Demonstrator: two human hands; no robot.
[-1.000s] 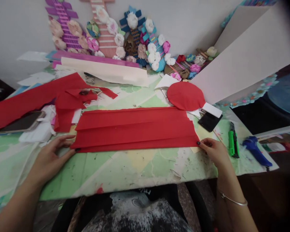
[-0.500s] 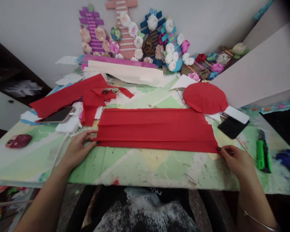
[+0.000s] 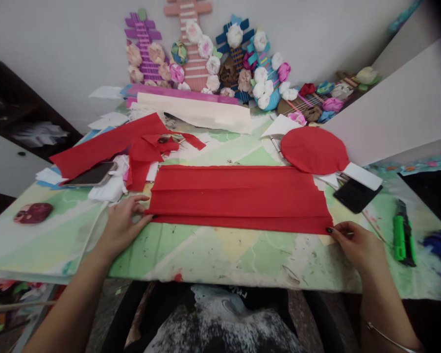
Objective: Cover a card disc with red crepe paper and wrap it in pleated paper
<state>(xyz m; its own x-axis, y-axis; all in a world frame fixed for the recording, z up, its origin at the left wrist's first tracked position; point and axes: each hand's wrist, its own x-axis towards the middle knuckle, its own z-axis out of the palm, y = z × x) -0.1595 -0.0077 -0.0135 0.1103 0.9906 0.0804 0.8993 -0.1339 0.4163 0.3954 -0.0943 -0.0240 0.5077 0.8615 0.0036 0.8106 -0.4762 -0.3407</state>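
Observation:
A wide sheet of red crepe paper [image 3: 238,193] lies flat in front of me, with creases running lengthwise and a narrow fold along its near edge. At its near left corner, my left hand [image 3: 127,223] pinches the folded edge between thumb and fingers. My right hand [image 3: 358,242] grips the near right corner, thumb on top of the paper. Touching the sheet's far right corner is a red round piece [image 3: 314,149]. More red paper [image 3: 110,144], in strips and scraps, is heaped beyond my left hand.
A phone [image 3: 91,174] lies at left, partly under red paper, near a dark red patterned object [image 3: 33,213]. To the right are a black flat object [image 3: 357,193] and a green utility knife [image 3: 403,233]. Decorated guitar-like shapes with paper flowers [image 3: 262,83] lean against the wall.
My right thumb has shifted slightly inward over the paper's corner. My left hand keeps its pinch, and the sheet stays flat. The whole view has moved a little.

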